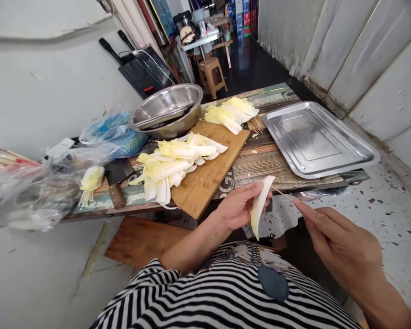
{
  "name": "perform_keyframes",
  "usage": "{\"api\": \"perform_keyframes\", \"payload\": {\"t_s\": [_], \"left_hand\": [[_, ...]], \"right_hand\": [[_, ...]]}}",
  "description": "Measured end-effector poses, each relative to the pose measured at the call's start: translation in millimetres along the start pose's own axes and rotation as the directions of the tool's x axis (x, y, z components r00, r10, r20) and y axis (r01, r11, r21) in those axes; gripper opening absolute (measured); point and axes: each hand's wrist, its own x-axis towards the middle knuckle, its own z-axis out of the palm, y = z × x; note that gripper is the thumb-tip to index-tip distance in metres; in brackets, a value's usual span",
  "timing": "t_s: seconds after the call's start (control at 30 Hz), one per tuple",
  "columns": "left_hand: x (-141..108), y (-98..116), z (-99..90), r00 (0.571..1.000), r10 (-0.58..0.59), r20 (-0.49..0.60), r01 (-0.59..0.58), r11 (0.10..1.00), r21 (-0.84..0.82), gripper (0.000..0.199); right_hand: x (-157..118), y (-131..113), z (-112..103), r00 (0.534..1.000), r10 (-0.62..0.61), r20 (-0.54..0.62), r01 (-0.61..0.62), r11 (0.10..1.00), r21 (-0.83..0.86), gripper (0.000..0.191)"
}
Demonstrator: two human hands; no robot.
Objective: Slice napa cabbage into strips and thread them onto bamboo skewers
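My left hand pinches a napa cabbage leaf, pale white with a yellowish lower end, held upright in front of my body. In my right hand is a thin wooden skewer, gripped between thumb and fingers. Its far tip reaches the leaf's edge; whether it has entered the leaf I cannot tell. Cut cabbage leaves lie piled on a wooden cutting board. A second pile of leaves rests past the board's far end, beside a bundle of skewers.
A metal tray stands on the table's right. Behind the board are nested steel bowls. At left lie a cleaver, a cabbage stub and plastic bags. A brown stool stands farther back.
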Motion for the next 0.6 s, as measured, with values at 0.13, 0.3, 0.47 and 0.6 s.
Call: {"api": "perform_keyframes", "payload": {"t_s": [0.13,0.3,0.47,0.6], "left_hand": [[1.6,0.7,-2.6,0.999,0.039,0.014,-0.040,0.998,0.052,0.036],[1.9,3.2,-5.8,0.997,0.083,0.006,-0.083,0.984,0.160,0.042],[1.0,4.8,-6.1,0.993,0.118,-0.015,-0.112,0.971,0.212,0.048],[-1.8,7.4,-3.3,0.996,0.087,0.029,-0.092,0.972,0.215,0.049]], "right_hand": [[2.2,1.6,1.2,1.000,-0.012,0.012,0.012,1.000,-0.013,0.048],[6.4,0.5,-0.9,0.999,-0.021,0.028,0.021,1.000,-0.018,0.046],[7.1,2.8,-6.3,0.998,-0.038,0.047,0.038,0.999,-0.014,0.041],[6.2,7.4,-9.8,0.996,-0.032,0.078,0.030,0.999,0.025,0.034]]}}
